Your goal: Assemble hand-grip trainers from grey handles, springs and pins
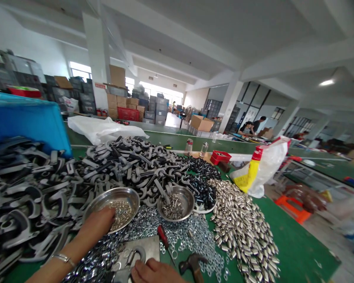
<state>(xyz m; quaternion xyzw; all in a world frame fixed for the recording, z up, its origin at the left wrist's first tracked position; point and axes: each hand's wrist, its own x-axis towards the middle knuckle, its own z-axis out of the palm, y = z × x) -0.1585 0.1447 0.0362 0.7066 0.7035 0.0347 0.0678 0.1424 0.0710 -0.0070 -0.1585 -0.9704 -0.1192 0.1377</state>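
Our left forearm (76,245); left hand (102,218) in a steel bowl (118,193) of small parts (123,214), grip hidden. Right hand (155,272): fingers over a grey curved part (141,251), near side, on a metal plate (153,245); closure, we cannot tell.

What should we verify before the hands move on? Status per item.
1. Left hand at the left bowl: ok, reaching in over the small parts.
2. Small part in its fingertips: cannot tell, they are hidden.
3. Right hand on the gray part: ok, touching it at the plate.
4. Hammer out of the hands: ok, lying on the table to the right of the plate.
5. Screwdriver clear of the plate: cannot tell, its handle is right at the edge.
6. Right bowl unobstructed: not ok, a gray lever sticks over its rim.
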